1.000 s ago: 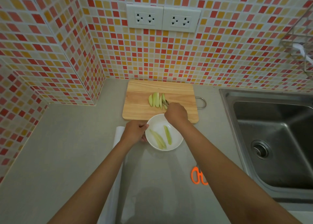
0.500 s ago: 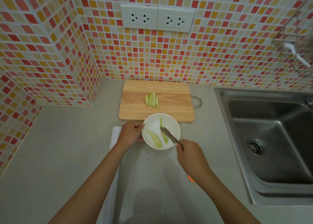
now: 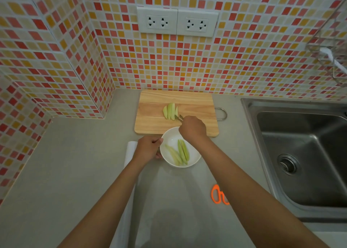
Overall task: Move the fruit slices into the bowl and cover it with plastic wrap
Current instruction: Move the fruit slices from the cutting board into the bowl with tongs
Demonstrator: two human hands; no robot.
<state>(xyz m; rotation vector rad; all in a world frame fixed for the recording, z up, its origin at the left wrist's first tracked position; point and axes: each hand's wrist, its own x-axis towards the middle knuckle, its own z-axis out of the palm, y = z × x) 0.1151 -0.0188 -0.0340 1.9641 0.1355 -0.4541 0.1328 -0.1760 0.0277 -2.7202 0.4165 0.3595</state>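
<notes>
Left hand (image 3: 148, 147) gripped the white bowl (image 3: 195, 160) rim at 9 o'clock. Right hand (image 3: 192, 128) closed on metal tongs (image 3: 179, 117), tips at slices on the cutting board (image 3: 195, 105) — long axes 12-to-6. Slices in the bowl (image 3: 181, 152) ran roughly 11-to-5.

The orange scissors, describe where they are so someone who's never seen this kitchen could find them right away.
Start at the steel sink on the right, then look at the grey counter beside its near left corner. The scissors lie flat there, partly hidden under the right forearm, nearer the person than the white bowl. Their bright orange handle loops are the only vivid colour on the counter.
</notes>
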